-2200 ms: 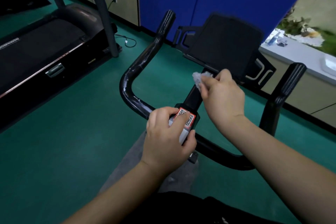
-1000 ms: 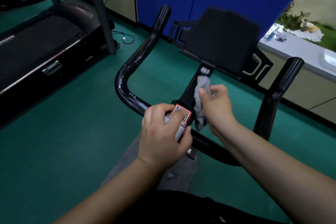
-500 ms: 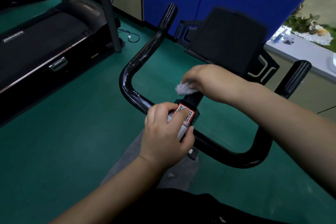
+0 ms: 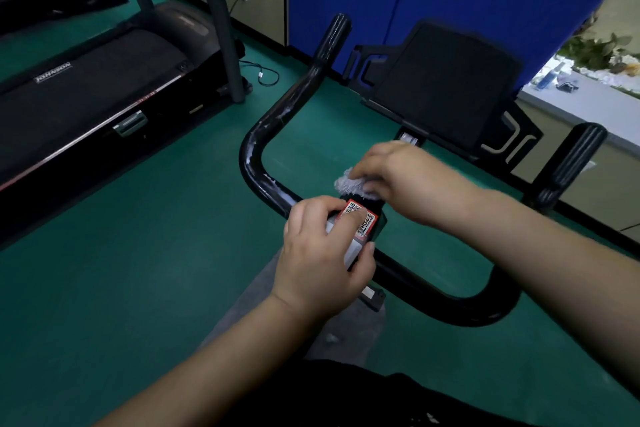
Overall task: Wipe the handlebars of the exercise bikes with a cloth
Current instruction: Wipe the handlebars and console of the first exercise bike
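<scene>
Head view, exercise bike seen from the saddle side; all places are given relative to the red QR sticker (image 4: 359,220) on the centre clamp of the handlebar (image 4: 460,308).

The right hand (image 4: 412,180) lies just beyond the sticker, fingers curled over a bunched grey cloth (image 4: 349,185) that it presses onto the stem directly above the sticker. The left hand (image 4: 325,253) grips the clamp block just below and to the left of the sticker, thumb on the near side and fingertips lying across the sticker's edge; it braces the bar and holds no cloth.

Change: 1 s ago the cloth hung long down the right face of the stem, beside the sticker; 0.5 s ago and now it is gathered into a wad on top of the stem, with the right forearm reaching across above the sticker. The left hand has kept its grip on the clamp throughout.

Reading: the wiping has so far centred on the stem and clamp, not the grips. White smears show on the handlebar's left bend (image 4: 258,163), well to the left of the sticker, and along the left upright grip (image 4: 332,36) beyond it; whether these are residue or worn coating cannot be told. The right upright grip (image 4: 571,163), far right of the sticker, also awaits a pass. The task is judged at an early to middle stage for this bike.

Surroundings: a console tablet holder (image 4: 446,83) stands beyond the sticker; a treadmill (image 4: 104,97) lies far to its left.
</scene>
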The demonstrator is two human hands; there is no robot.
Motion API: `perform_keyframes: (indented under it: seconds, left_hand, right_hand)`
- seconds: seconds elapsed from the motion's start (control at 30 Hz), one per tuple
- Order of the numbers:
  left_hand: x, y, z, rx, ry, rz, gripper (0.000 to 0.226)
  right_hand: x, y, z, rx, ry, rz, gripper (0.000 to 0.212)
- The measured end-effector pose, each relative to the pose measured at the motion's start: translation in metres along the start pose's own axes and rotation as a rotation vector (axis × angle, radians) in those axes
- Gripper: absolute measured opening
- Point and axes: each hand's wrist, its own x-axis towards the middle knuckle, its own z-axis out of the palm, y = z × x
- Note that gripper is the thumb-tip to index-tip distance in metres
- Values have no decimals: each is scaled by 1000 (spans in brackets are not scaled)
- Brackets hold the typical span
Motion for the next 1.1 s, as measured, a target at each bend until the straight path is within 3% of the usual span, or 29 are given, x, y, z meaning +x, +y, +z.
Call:
perform_keyframes:
  seconds: [0.1, 0.2, 0.33, 0.43, 0.6, 0.7, 0.8, 0.9, 0.97, 1.03, 1.1]
  left_hand:
    - [5, 1, -8, -96, -23, -87, 29]
    - [19, 8, -25, -301, 95, -335, 27]
    - [45, 4, -45, -427, 105, -573, 33]
    - [58, -8, -53, -423, 69, -584, 23]
    - [51, -26, -63, -385, 357, -644, 12]
    - [34, -38, -60, -262, 305, -681, 16]
    - [18, -43, -54, -117, 139, -564, 28]
    - [19, -53, -55, 82, 2, -156, 47]
    - [28, -68, -57, 114, -194, 73, 49]
    - [36, -78, -59, 89, -373, 168, 49]
    - [37, -75, -57, 63, -449, 213, 47]
  right_hand:
    - [-7, -6, -6, 221, 188, 227, 28]
    - [-15, -22, -12, 466, 376, 326, 29]
    - [-17, -52, -11, 574, 361, 193, 35]
    - [-14, -64, -4, 583, 350, 131, 36]
    - [-24, -59, 12, 516, 438, 255, 36]
    - [-39, -56, 31, 480, 371, 290, 26]
    - [-49, -57, 47, 413, 328, 251, 21]
    - [-51, -57, 54, 386, 357, 232, 22]
    - [-51, -57, 56, 382, 377, 232, 23]
    - [-52, -58, 58, 373, 388, 233, 25]
    - [-52, -58, 60, 358, 397, 231, 27]
